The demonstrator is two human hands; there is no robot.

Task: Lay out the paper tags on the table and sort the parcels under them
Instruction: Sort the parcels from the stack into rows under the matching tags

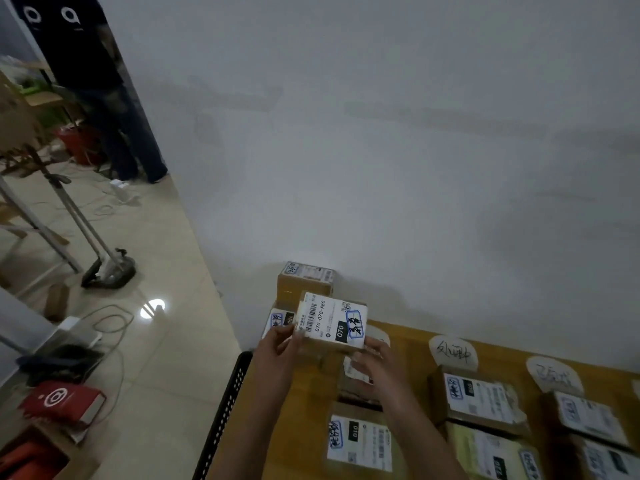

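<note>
A plain pale wall (381,133) fills most of the view, with a tiled floor (166,341) to the left and a yellow wooden table (412,344) set against the wall at the lower right. Rounded paper tags (453,353) with handwriting are laid in a row along the table's far edge. Below them, columns of parcels (479,398) are lined up with their labels facing upward, apparently so that each column can be checked against its tag. A small box (334,323) is held above the left end of the table, between both hands. Its printed label, marked 070, is turned up toward the camera, most likely so that it can be read before a column is chosen. Its left edge is pinched between the thumb and fingers of the left hand (277,348), and its lower right edge is cupped by the curled fingers of the right hand (377,362). A further tag just behind the box is partly hidden, so its writing cannot be read. A stack of boxes (306,282) stands at the far left corner, touching the wall; whether these are sorted or waiting cannot be told. A black perforated crate (225,410) is seen at the table's left side. The box is judged not yet placed.
</note>
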